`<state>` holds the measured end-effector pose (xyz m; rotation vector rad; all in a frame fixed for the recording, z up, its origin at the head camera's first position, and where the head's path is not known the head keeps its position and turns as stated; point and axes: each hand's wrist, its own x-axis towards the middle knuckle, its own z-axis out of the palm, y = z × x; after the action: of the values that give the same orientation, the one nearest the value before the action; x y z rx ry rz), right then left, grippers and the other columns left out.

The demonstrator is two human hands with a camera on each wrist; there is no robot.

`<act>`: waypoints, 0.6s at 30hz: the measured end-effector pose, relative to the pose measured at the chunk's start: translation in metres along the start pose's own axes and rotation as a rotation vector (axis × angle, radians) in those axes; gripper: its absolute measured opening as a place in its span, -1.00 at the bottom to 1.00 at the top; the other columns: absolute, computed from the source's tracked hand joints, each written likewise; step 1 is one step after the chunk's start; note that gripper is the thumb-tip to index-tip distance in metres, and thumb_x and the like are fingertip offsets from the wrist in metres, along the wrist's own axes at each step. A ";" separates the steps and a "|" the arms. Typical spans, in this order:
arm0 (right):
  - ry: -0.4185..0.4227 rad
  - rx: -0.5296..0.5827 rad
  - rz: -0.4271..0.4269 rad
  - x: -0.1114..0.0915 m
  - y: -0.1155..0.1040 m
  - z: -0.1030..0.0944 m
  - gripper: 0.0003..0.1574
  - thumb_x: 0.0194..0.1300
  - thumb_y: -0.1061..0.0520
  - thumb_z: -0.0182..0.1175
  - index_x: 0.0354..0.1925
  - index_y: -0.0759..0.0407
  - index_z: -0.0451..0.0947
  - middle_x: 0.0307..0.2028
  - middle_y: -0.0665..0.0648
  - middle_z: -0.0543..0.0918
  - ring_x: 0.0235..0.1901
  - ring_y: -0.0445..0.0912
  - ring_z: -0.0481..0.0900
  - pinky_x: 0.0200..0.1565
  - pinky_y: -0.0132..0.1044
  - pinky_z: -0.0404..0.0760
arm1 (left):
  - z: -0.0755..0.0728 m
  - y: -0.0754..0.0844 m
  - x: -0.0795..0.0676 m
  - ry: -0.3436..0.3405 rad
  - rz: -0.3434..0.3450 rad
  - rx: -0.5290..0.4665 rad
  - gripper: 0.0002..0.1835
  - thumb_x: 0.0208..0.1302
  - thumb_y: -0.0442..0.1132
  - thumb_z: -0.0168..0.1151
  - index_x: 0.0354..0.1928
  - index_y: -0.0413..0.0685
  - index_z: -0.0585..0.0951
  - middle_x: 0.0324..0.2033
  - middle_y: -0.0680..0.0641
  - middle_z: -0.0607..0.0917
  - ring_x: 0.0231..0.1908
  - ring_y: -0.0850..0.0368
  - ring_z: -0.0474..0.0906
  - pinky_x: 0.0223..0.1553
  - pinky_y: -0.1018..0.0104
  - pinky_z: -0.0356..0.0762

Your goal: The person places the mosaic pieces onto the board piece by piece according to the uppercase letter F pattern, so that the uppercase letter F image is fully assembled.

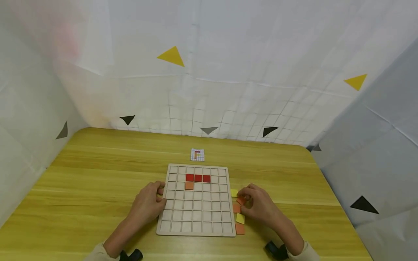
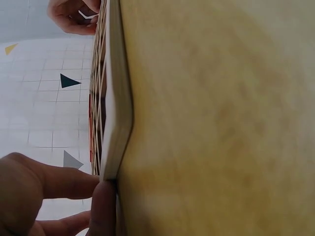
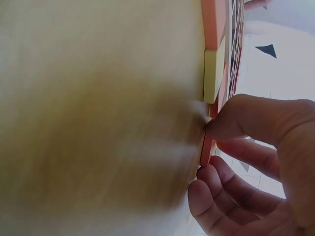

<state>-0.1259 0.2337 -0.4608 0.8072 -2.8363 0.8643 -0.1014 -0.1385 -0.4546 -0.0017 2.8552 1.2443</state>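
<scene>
A pale wooden grid board [image 1: 196,205] lies on the table. Three red tiles [image 1: 198,178] sit in a row in its upper part, with one orange tile [image 1: 189,185] directly below the leftmost. My left hand [image 1: 148,203] is at the board's left edge; in the left wrist view its thumb and a finger pinch that edge. On the other side, my right hand [image 1: 259,204] has thumb and index finger on a small orange square tile [image 3: 207,150], near the table surface. Around those fingers lie other orange tiles [image 1: 240,229] and yellow tiles [image 1: 240,218].
Beyond the board's far edge lies a small printed card [image 1: 197,154] showing a coloured grid pattern. The wooden table [image 1: 107,163] is enclosed by white sheets [image 1: 228,47] at the back and sides. Dark straps [image 1: 277,251] cross both wrists.
</scene>
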 end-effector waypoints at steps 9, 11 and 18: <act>0.003 -0.029 0.058 -0.003 0.001 -0.002 -0.57 -0.09 0.27 0.46 -0.14 0.12 0.69 -0.27 -0.04 0.60 -0.31 -0.16 0.57 -0.26 -0.23 0.59 | 0.000 -0.001 0.001 -0.009 -0.003 0.001 -0.52 0.10 -0.43 0.33 0.12 -0.34 0.57 -0.26 -0.05 0.57 -0.34 0.15 0.53 -0.31 0.22 0.52; 0.008 -0.030 0.067 -0.004 0.001 -0.002 -0.58 -0.07 0.26 0.47 -0.14 0.13 0.69 -0.27 -0.03 0.60 -0.31 -0.16 0.57 -0.26 -0.23 0.59 | 0.000 -0.001 0.001 -0.008 -0.001 0.002 -0.53 0.10 -0.43 0.34 0.12 -0.34 0.56 -0.26 -0.05 0.57 -0.35 0.15 0.53 -0.31 0.22 0.52; 0.010 -0.039 0.093 -0.001 0.003 -0.001 -0.65 -0.04 0.27 0.45 -0.19 0.12 0.69 -0.32 -0.05 0.58 -0.38 -0.17 0.51 -0.32 -0.32 0.53 | 0.000 -0.001 0.001 -0.009 -0.002 0.000 -0.53 0.10 -0.43 0.34 0.11 -0.35 0.56 -0.27 -0.06 0.56 -0.34 0.14 0.52 -0.31 0.22 0.51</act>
<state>-0.1263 0.2369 -0.4614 0.6694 -2.8921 0.8185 -0.1023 -0.1390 -0.4556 0.0001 2.8471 1.2407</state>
